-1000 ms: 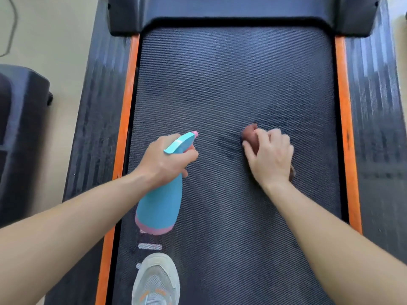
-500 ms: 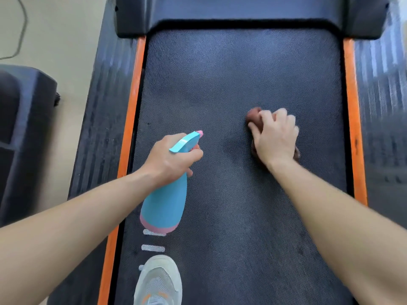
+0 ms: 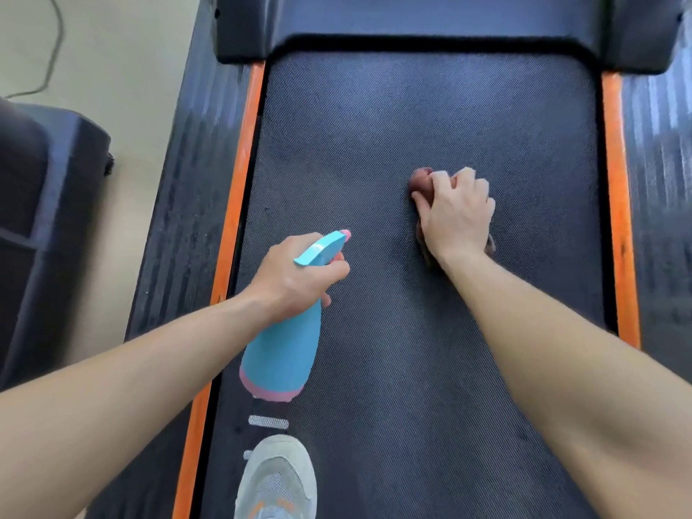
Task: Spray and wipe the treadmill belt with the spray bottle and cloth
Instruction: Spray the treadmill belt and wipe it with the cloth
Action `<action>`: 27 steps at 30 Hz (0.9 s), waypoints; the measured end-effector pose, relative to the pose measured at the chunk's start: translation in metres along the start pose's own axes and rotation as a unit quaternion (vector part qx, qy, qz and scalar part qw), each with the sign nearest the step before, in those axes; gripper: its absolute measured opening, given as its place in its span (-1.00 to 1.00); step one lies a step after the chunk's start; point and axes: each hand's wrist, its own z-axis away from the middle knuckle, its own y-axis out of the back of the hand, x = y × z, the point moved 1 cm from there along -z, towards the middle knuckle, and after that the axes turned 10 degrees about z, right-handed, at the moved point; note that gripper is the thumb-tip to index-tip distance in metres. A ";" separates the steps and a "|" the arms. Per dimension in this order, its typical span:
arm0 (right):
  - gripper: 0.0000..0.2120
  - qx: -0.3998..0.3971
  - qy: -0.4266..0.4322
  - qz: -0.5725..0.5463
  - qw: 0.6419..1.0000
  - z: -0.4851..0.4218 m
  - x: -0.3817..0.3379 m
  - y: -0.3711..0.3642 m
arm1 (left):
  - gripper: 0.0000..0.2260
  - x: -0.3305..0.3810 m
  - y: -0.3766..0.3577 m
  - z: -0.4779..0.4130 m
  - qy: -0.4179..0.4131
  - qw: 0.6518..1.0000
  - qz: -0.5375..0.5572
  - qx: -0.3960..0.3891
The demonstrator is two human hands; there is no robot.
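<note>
Right hand (image 3: 458, 219) and cloth (image 3: 421, 177) are further up the belt (image 3: 412, 125) than a second ago, nearer the motor cover (image 3: 430, 16). Left hand (image 3: 296, 275) with the spray bottle (image 3: 281, 350) sits roughly where it was.

Current state of both hands:
- Right: fingers curled over the bunched reddish-brown cloth, palm down, pressing it onto the belt. Cloth is almost fully under the hand. Only a lump past the fingertips and a scrap by the wrist show.
- Left: fingers and thumb wrapped round the neck of the blue bottle, just under the spray head. Can't tell whether a finger is on the trigger.

Bottle is tilted, with the pink nozzle (image 3: 346, 234) pointing up the belt and the pink-banded base toward me. Can't tell whether the base touches the belt.

Layout:
- Cloth lies right of belt centre, apart from the right orange strip (image 3: 618, 181).
- Bottle is over the left part of the belt, near the left orange strip (image 3: 239, 181).
- Clear gap of bare belt between the hands, right one further forward.
- My grey shoe (image 3: 277, 477) is on the belt just behind the bottle base, with white marks (image 3: 268, 422) between them.

Off the treadmill, left side: beige floor (image 3: 131, 69), a thin cable (image 3: 56, 43) and a black unit (image 3: 37, 219).
</note>
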 end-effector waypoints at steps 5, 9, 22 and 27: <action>-0.62 0.009 0.132 -0.020 0.991 0.128 0.008 0.009 | -0.89 0.004 0.002 -0.003 0.003 1.000 0.005 0.002; -0.61 0.029 0.227 -0.012 0.973 0.127 0.018 0.003 | -0.87 0.007 -0.003 -0.005 0.001 1.000 0.019 -0.002; -0.61 0.014 0.171 -0.024 0.985 0.134 0.008 0.007 | -0.89 0.011 -0.015 -0.012 -0.004 1.000 -0.001 -0.017; -0.60 0.038 0.242 -0.016 0.969 0.108 0.016 -0.001 | -0.87 0.017 -0.021 -0.016 -0.006 1.000 0.002 -0.020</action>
